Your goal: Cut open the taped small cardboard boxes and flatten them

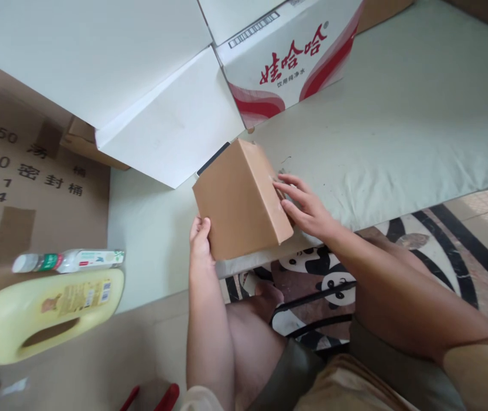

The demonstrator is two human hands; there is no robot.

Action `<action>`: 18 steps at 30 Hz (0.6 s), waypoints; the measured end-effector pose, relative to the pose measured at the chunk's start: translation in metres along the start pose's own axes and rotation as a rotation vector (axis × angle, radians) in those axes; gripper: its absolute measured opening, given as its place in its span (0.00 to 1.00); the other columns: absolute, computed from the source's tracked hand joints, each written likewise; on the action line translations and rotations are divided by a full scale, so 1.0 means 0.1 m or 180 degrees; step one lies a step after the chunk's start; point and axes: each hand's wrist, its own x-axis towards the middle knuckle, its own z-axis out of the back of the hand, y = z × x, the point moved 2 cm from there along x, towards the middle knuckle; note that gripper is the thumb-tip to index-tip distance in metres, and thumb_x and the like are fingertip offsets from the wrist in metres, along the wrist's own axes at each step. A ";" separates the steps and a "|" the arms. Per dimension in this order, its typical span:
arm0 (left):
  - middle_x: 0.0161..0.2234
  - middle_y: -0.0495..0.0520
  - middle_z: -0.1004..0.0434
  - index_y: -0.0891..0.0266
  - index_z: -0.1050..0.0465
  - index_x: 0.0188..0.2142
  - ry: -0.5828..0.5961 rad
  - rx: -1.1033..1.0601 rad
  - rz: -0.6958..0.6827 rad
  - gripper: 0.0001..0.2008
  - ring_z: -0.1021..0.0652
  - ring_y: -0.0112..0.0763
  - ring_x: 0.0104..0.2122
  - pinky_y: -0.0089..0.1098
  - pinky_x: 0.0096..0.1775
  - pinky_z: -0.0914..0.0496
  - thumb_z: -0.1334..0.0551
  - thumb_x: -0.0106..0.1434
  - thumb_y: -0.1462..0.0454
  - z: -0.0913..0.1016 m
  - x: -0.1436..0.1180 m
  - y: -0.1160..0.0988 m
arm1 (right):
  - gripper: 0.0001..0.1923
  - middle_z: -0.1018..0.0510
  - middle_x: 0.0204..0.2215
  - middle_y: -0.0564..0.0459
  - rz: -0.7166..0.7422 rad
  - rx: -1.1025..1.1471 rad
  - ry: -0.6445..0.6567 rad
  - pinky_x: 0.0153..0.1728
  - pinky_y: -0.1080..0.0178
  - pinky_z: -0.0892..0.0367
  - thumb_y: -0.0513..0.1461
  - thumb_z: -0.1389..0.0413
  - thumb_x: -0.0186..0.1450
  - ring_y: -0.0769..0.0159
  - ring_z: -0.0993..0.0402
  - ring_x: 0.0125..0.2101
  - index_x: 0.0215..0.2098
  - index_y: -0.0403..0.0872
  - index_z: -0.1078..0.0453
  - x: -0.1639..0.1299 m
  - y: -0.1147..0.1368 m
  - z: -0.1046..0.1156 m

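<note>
The left hand (201,235) is gripping the lower left corner of a small brown box (239,201), its thumb lying across the near face and the fingers curling out of sight behind. The right hand (306,206) is pressing flat against the box's right side, fingers stretched open and spread, grasping nothing. The box is sitting tilted at the near edge of a pale green cloth (398,125), one corner pointing up, with a dark strip showing along its far top edge. Just behind it, a large white carton (141,85) is lying with its flaps spread, and beside that a white case (286,57) with red lettering and a barcode is standing on the cloth. To the left, a flat brown cardboard sheet (21,188) with printed characters is leaning or lying; which, I cannot tell. A small clear bottle (68,261) is lying on its side near it, and a yellow jug (47,314) with a handle is lying just below the bottle. The person's bare knees are showing beneath the hands, over a panda mat (329,274) on the floor.
</note>
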 end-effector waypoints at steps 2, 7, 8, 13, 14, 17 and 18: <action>0.35 0.52 0.16 0.60 0.24 0.36 -0.0088 0.0041 0.0214 0.28 0.18 0.33 0.33 0.31 0.38 0.26 0.21 0.42 0.47 0.04 0.01 0.00 | 0.27 0.38 0.69 0.45 0.0134 -0.0033 0.0168 0.68 0.42 0.42 0.53 0.52 0.73 0.50 0.42 0.69 0.66 0.55 0.34 -0.01 0.04 -0.02; 0.31 0.51 0.17 0.62 0.22 0.34 0.0075 -0.0014 0.0458 0.28 0.20 0.30 0.28 0.28 0.31 0.27 0.21 0.42 0.47 0.07 0.06 0.00 | 0.31 0.37 0.69 0.44 0.0766 -0.0365 0.0272 0.70 0.40 0.48 0.52 0.51 0.72 0.50 0.44 0.70 0.70 0.52 0.40 -0.01 0.12 -0.07; 0.31 0.51 0.17 0.62 0.22 0.34 0.0125 -0.0021 0.0493 0.28 0.20 0.30 0.27 0.28 0.29 0.27 0.21 0.41 0.47 0.08 0.07 0.00 | 0.31 0.35 0.68 0.43 0.0826 -0.0431 0.0244 0.70 0.40 0.49 0.52 0.51 0.72 0.49 0.43 0.70 0.69 0.51 0.39 0.00 0.13 -0.08; 0.30 0.51 0.18 0.62 0.21 0.35 0.0273 -0.0005 0.0601 0.28 0.21 0.31 0.26 0.30 0.29 0.28 0.20 0.41 0.48 0.12 0.13 0.00 | 0.25 0.28 0.64 0.45 0.0550 -0.0779 0.0175 0.66 0.40 0.42 0.50 0.50 0.71 0.48 0.38 0.66 0.62 0.50 0.31 0.00 0.18 -0.08; 0.29 0.50 0.18 0.62 0.21 0.35 0.0273 -0.0009 0.0607 0.27 0.21 0.31 0.26 0.30 0.30 0.28 0.20 0.41 0.48 0.12 0.14 0.00 | 0.24 0.28 0.64 0.45 0.0482 -0.0811 0.0204 0.65 0.39 0.40 0.49 0.50 0.71 0.47 0.37 0.66 0.61 0.50 0.31 0.00 0.19 -0.07; 0.30 0.51 0.17 0.61 0.21 0.34 0.0138 -0.0068 0.0550 0.23 0.21 0.33 0.26 0.31 0.31 0.27 0.21 0.44 0.50 0.13 0.15 -0.01 | 0.25 0.30 0.66 0.44 0.0362 -0.0635 0.0269 0.63 0.40 0.38 0.49 0.51 0.72 0.49 0.35 0.65 0.64 0.51 0.34 -0.01 0.18 -0.03; 0.31 0.51 0.17 0.61 0.21 0.34 0.0049 -0.0169 0.0447 0.21 0.20 0.34 0.28 0.32 0.33 0.27 0.23 0.46 0.51 0.13 0.14 -0.03 | 0.26 0.31 0.66 0.43 0.0345 -0.0511 0.0279 0.63 0.41 0.37 0.50 0.52 0.72 0.50 0.35 0.66 0.65 0.50 0.36 -0.02 0.17 -0.01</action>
